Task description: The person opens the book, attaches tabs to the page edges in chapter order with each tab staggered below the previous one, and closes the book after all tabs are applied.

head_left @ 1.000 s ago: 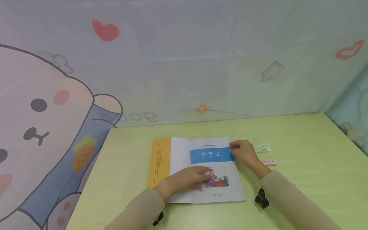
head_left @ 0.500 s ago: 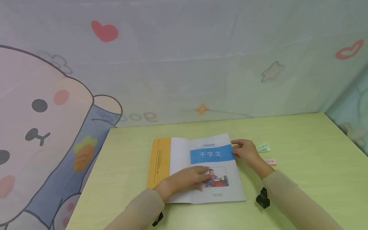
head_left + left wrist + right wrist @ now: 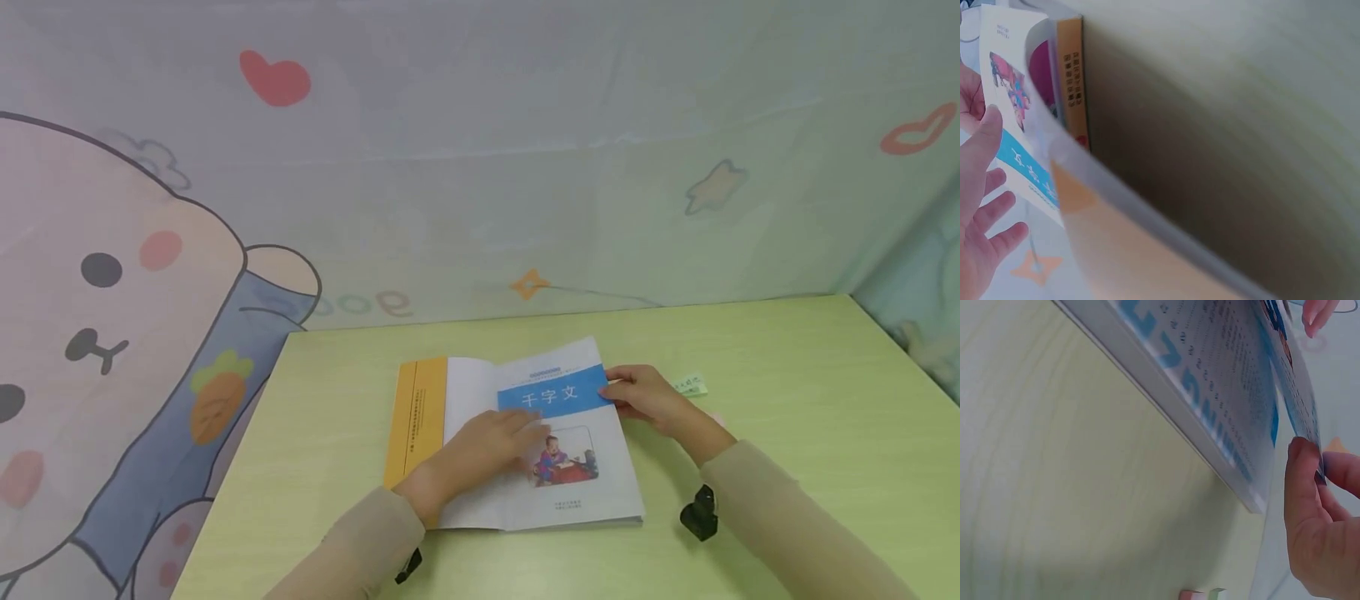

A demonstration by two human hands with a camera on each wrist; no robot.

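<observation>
An open book lies on the table, its white title page (image 3: 618, 458) bearing a blue band and a small picture. My left hand (image 3: 483, 454) lies over the inner part of this page, fingers extended. At the page's upper right edge, my right hand (image 3: 651, 400) pinches the paper between thumb and fingers. That page is lifted, and in the right wrist view a printed page (image 3: 1229, 381) shows beneath it. On the book's left is an orange flap (image 3: 416, 408) with a line of small print.
Right of the right hand lies a green sticky tab (image 3: 692, 385) with writing. A pink tab (image 3: 1192, 594) beside it is mostly hidden in the head view. The light green table (image 3: 810, 417) meets a cartoon-printed cloth (image 3: 465, 167) at the back.
The title page's upper right corner has risen, raised by the right hand. My left hand has shifted slightly up the page, showing more of the picture.
</observation>
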